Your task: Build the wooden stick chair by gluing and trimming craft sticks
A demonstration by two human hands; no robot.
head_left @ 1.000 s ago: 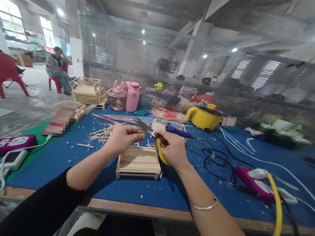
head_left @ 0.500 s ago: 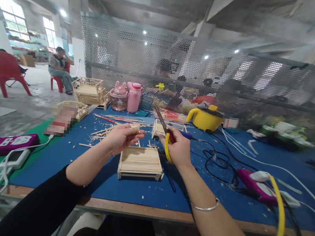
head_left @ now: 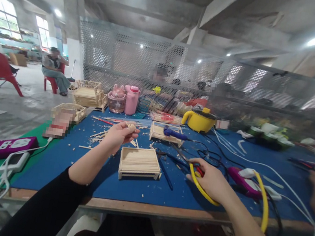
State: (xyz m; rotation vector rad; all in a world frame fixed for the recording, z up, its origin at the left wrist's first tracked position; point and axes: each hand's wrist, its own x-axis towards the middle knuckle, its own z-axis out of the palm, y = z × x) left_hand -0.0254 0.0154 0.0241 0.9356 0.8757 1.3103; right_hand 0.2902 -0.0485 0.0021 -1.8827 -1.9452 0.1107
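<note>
Left hand (head_left: 119, 136) is holding small pale wooden pieces (head_left: 131, 126) between thumb and curled fingers, raised above the work surface. Right hand (head_left: 210, 179) is gripping scissors (head_left: 199, 186) by the yellow handles, fingers partly closed around them; the blades are pointing toward the far side, angled left.

Blue mat (head_left: 77, 173) is covering most of the table. Yellow pot (head_left: 202, 122) is standing at the far side, with the black-lidded top facing upward. Pink bottle (head_left: 132, 101) is standing upright farther left. Slatted wooden frame (head_left: 140, 161) is resting on the mat between the two hands, touching neither. Second wooden frame (head_left: 158, 131) is sitting behind it, nearer the pot, and is supporting a blue glue gun (head_left: 173, 133). Blue-handled tool (head_left: 168, 175) is lying just beside the slatted wooden frame, on its right. Loose wooden sticks (head_left: 99, 136) and offcuts are lying scattered near the left hand.
</note>
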